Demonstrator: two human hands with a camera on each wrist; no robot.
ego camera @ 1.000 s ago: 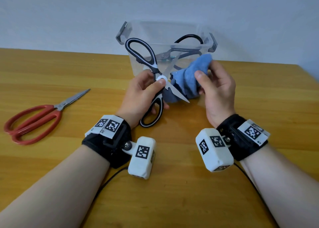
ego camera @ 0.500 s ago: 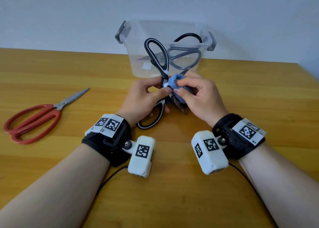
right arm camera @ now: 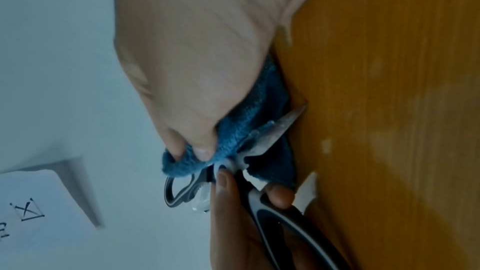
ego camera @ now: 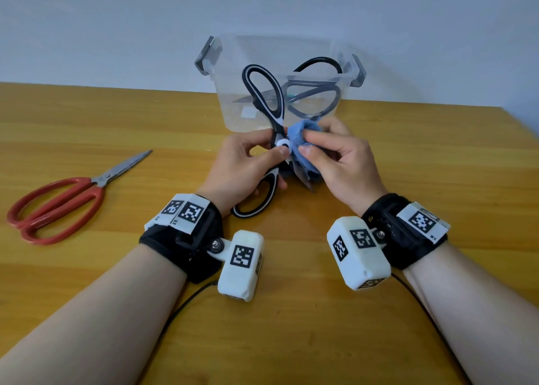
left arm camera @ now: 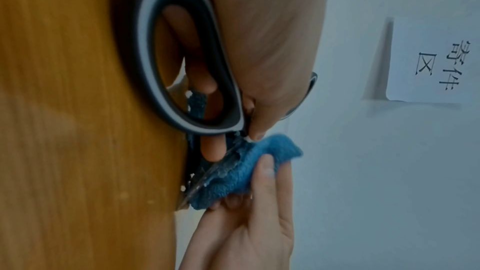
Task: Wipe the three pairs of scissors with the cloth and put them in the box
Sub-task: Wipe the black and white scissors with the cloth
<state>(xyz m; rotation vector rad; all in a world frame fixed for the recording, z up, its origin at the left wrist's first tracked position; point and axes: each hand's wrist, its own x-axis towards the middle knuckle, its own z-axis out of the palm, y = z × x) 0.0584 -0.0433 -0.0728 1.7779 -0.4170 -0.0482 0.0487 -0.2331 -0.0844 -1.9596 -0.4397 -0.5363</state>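
As seen from the head view, black-and-white scissors (ego camera: 264, 104) are held at the pivot by the left hand (ego camera: 243, 167), thumb on the white pivot cap, one handle raised toward the box (ego camera: 230, 104), the other low beside the wrist. A blue cloth (ego camera: 303, 139) is pinched by the right hand (ego camera: 339, 163) and pressed round the blade just beside the pivot. One second earlier the cloth was held loose and clear of the blade; it has since been closed onto the blade, so wiping of this pair is judged under way. Black scissors (ego camera: 318, 93) are lodged in the box; red scissors (ego camera: 58, 198) lie on the counter (ego camera: 291, 341), well apart to the left, judged still unwiped.

From the left wrist view, the lower handle loop (left arm camera: 182, 52) is recorded with fingers curled through it. The cloth (left arm camera: 233, 176) is wrapped against the blade (left arm camera: 207, 176), with white specks noted on the metal.

From the right wrist view, the cloth (right arm camera: 244, 122) is gripped under curled fingers (right arm camera: 202, 145), the blade tip (right arm camera: 288, 120) left exposed next to the counter.
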